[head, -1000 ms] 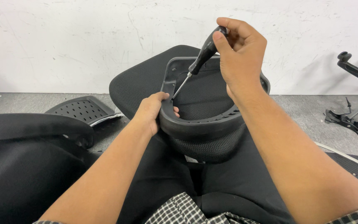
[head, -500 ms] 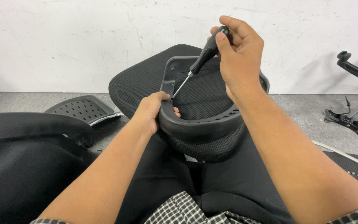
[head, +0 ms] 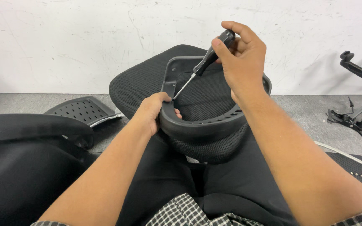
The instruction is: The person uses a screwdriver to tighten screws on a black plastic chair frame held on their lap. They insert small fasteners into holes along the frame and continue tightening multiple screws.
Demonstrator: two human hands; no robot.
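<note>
Between my hands sits the curved chair frame (head: 206,125): left hand (head: 153,111) clamps its rim, right hand (head: 241,54) fists the screwdriver (head: 202,67). I'd keep the tip square, pressing firmly.

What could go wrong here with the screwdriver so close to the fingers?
1. The screwdriver tip sits right beside the left hand gripping the frame; a slip could jab the fingers.
2. The frame rests on the lap, steadied only by that one hand, so it may twist under pressure.
3. The right hand holds the handle at a slant, so the tip might skid off the screw.
</note>
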